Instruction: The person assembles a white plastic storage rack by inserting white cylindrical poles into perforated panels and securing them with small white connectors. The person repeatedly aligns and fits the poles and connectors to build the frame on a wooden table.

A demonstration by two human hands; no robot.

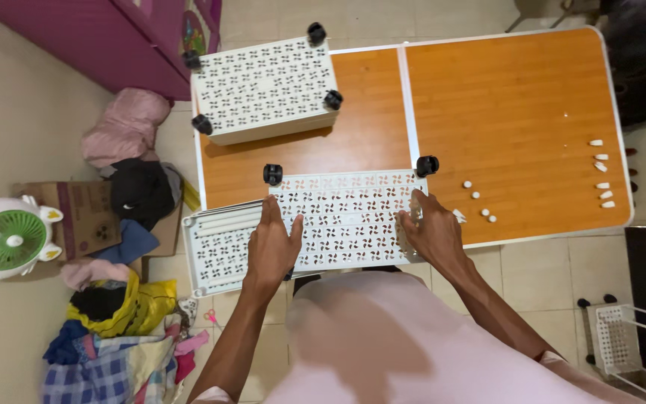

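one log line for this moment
left hand: flat on white perforated panel | right hand: at panel's right edge | panel: on orange table, castors up | more panels: stacked, far left
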